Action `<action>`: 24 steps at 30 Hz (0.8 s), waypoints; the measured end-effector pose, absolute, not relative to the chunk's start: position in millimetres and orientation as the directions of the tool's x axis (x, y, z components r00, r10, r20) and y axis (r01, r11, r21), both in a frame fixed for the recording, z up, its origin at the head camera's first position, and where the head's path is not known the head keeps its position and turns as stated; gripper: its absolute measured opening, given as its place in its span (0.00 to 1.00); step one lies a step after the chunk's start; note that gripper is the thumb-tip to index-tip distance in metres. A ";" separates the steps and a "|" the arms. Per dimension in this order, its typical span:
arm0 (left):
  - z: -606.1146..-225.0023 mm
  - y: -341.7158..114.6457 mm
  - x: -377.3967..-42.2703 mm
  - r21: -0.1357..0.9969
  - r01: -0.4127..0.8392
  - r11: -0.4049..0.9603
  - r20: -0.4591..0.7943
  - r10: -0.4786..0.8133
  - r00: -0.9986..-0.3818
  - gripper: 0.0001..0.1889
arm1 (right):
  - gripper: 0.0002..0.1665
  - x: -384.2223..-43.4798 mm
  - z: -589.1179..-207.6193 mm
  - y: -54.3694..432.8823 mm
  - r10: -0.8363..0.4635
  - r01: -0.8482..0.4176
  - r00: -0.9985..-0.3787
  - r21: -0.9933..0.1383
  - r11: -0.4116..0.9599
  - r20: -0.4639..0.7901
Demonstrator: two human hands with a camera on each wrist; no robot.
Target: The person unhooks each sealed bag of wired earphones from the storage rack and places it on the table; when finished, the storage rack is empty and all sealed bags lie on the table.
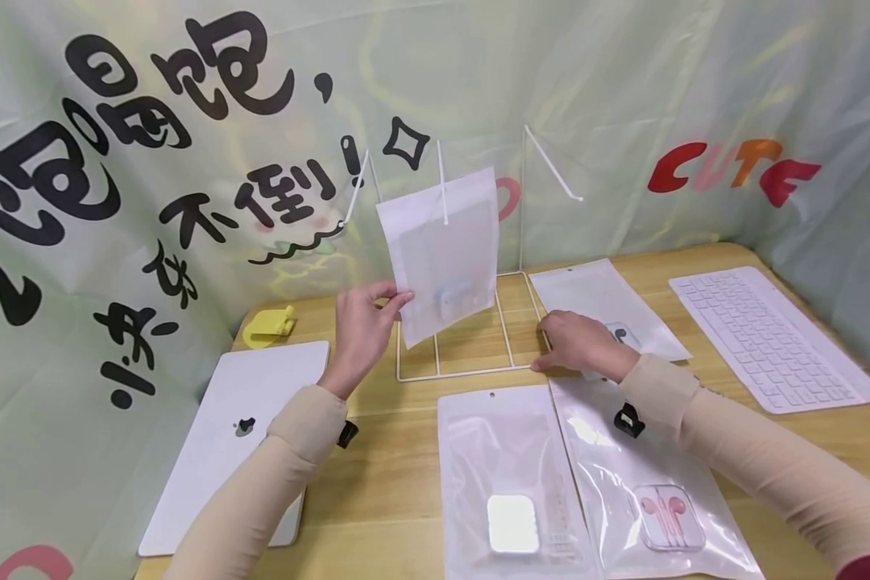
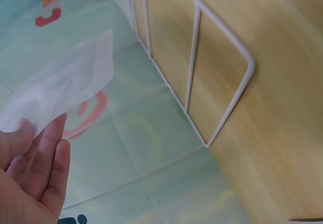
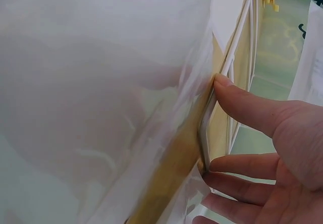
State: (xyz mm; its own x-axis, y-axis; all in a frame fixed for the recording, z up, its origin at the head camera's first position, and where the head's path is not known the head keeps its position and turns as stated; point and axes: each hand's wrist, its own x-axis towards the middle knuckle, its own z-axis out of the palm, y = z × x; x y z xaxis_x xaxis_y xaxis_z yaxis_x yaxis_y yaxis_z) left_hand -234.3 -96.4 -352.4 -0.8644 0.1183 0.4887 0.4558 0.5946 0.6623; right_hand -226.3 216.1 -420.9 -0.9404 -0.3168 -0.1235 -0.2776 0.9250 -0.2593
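A white pouch [image 1: 442,258] with a small pale item inside hangs tilted at the middle prong of a white wire display rack [image 1: 471,372]. Its lower left edge is pinched between the thumb and fingers of my left hand [image 1: 366,322]. In the left wrist view the same pouch [image 2: 65,88] slants away from the left hand [image 2: 38,173]. My right hand [image 1: 580,342] holds the front right corner of the rack's base. In the right wrist view the thumb and fingers of the right hand [image 3: 262,148] span that bent wire [image 3: 204,128].
Two pouches lie in front, one with a white square item [image 1: 512,524], the other with pink earphones [image 1: 670,517]. Another pouch [image 1: 609,298] lies beyond the right hand. A laptop [image 1: 261,451] and a yellow stand [image 1: 270,325] are left, a white keyboard [image 1: 768,338] right.
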 end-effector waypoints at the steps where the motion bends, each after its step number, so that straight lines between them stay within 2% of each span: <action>1: -353.0 -97.7 -231.7 0.665 0.456 0.591 0.486 0.120 -0.865 0.04 | 0.38 -226.1 -421.0 215.5 -0.314 -0.275 -0.941 -0.259 0.926 -0.123; 24: -353.8 -106.4 -180.7 0.678 0.521 0.518 0.511 0.176 -0.841 0.02 | 0.41 -226.5 -421.5 216.6 -0.322 -0.284 -0.939 -0.257 0.924 -0.122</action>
